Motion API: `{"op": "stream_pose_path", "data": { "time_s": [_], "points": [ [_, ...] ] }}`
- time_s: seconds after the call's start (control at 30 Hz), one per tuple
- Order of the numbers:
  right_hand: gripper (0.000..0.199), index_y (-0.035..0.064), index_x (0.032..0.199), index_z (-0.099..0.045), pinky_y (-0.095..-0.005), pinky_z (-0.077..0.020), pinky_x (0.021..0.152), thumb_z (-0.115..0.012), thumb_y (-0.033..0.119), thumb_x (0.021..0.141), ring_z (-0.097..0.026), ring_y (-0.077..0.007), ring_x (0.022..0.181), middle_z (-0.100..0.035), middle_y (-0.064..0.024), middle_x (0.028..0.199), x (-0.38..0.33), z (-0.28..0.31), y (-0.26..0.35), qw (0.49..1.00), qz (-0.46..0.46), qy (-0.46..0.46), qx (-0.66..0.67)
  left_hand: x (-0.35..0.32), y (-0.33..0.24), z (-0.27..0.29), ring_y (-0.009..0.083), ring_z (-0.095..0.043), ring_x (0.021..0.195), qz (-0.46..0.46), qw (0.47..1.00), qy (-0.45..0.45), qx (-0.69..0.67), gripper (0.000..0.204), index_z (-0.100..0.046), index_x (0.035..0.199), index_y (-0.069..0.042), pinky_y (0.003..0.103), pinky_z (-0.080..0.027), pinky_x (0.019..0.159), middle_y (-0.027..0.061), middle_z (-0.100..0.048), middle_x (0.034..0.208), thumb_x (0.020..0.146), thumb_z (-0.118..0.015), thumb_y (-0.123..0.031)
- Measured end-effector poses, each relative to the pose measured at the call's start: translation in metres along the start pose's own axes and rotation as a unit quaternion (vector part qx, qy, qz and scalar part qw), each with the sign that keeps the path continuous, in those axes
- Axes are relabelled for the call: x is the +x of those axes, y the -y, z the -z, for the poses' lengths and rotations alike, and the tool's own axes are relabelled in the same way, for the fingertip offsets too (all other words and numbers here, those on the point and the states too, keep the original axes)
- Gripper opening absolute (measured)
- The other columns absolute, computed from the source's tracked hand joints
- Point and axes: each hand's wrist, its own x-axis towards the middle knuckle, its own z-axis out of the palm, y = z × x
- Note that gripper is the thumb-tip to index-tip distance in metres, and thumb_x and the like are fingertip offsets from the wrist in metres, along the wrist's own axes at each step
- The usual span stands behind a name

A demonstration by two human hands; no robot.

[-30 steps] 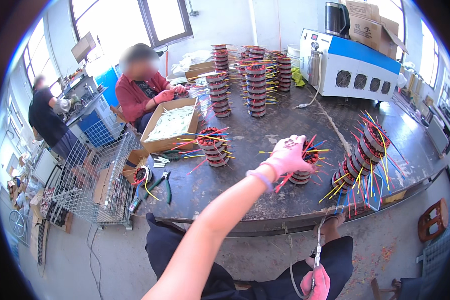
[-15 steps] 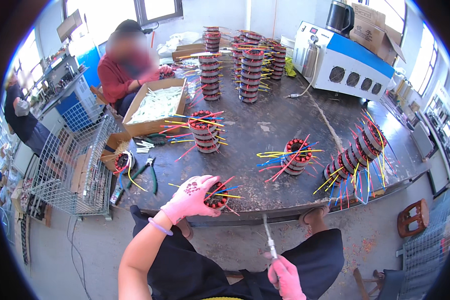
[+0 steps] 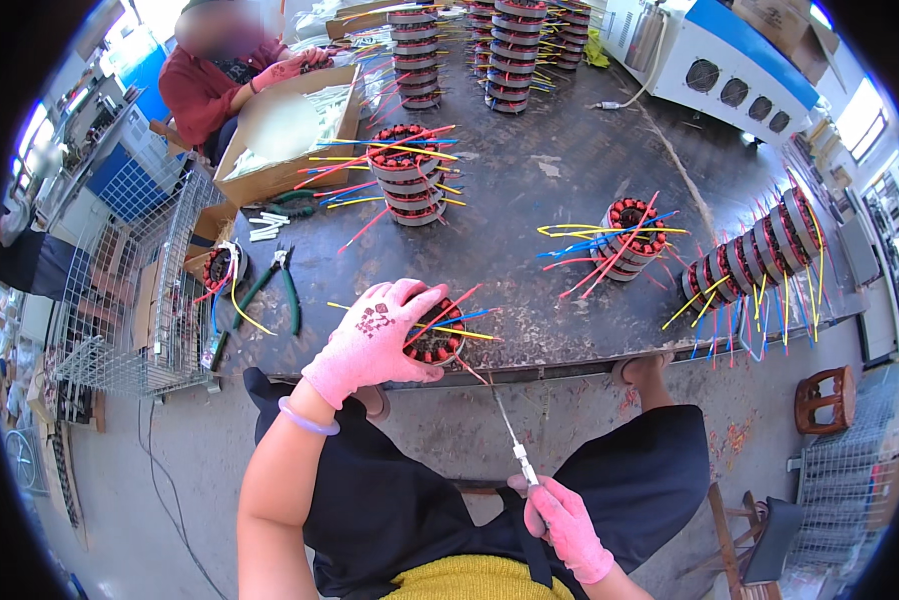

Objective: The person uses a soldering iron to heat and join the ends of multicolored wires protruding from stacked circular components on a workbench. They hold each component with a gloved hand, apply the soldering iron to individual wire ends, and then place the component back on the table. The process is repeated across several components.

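Observation:
My left hand (image 3: 378,335), in a pink glove, grips a motor stator (image 3: 450,345) at the table's front edge. Red, yellow and blue wires stick out of this ring of red-and-black windings. Below the edge, over my lap, my right hand (image 3: 568,525), also gloved in pink, is closed round a slim tool (image 3: 520,455) with a whitish middle and a thin grey shaft. Its tip lies close to a reddish wire (image 3: 475,373) hanging off the stator; whether they touch I cannot tell.
Stator stacks (image 3: 410,175) stand ahead; a leaning row (image 3: 755,250) lies right, near a short stack (image 3: 635,240). Left are green-handled pliers (image 3: 288,290), a single stator (image 3: 222,268), a carton (image 3: 240,180) and a wire cage (image 3: 135,300). Another person (image 3: 205,90) sits far left.
The tool in my right hand has moved left, its tip now nearer the stator's hanging wire. My left hand keeps its hold on the stator. The whole view has tilted downward.

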Motion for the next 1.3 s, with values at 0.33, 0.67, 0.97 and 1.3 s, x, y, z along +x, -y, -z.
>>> {"op": "stream_pose_path", "data": {
  "time_s": [0.33,0.67,0.97,1.3],
  "points": [
    [0.036,-0.0015,0.126,-0.057,-0.0205,-0.0255,0.051,-0.045,0.025,0.105,-0.035,-0.0038,0.054,-0.044,0.0056,0.063,-0.005,-0.005,0.002,1.000,0.009,-0.020,0.000,-0.006,0.003,0.013,0.0395,-0.047,0.125,-0.001,1.000,0.026,0.004,0.090,-0.048,0.140,-0.006,0.045,-0.037,0.109,0.0185,-0.049,0.138,0.063,-0.084,-0.037],
    [0.038,0.0003,0.123,-0.060,-0.0202,-0.0254,0.047,-0.045,0.029,0.103,-0.034,-0.0036,0.049,-0.046,0.0060,0.059,-0.010,-0.012,0.006,0.998,0.021,-0.054,-0.033,-0.001,-0.012,-0.012,0.0412,-0.044,0.129,0.025,0.998,-0.043,0.036,0.101,-0.047,0.138,0.003,0.046,-0.035,0.110,0.0224,-0.046,0.138,0.065,-0.081,-0.058],
    [0.038,-0.0005,0.124,-0.059,-0.0205,-0.0254,0.047,-0.044,0.028,0.105,-0.034,-0.0038,0.050,-0.044,0.0056,0.059,-0.008,-0.014,0.000,0.998,0.018,-0.034,-0.039,-0.001,-0.011,-0.016,0.0407,-0.044,0.129,0.030,0.998,-0.045,0.032,0.103,-0.045,0.141,0.001,0.046,-0.035,0.110,0.0224,-0.045,0.139,0.063,-0.084,-0.053],
    [0.037,-0.0014,0.129,-0.056,-0.0215,-0.0303,0.055,-0.049,0.025,0.104,-0.039,-0.0051,0.058,-0.044,0.0050,0.064,-0.002,-0.014,-0.005,1.000,-0.003,-0.006,-0.016,-0.010,0.006,0.003,0.0384,-0.050,0.123,0.027,1.000,-0.005,0.001,0.098,-0.046,0.142,-0.007,0.043,-0.040,0.106,0.0172,-0.050,0.137,0.058,-0.088,-0.033]
  ]
}}
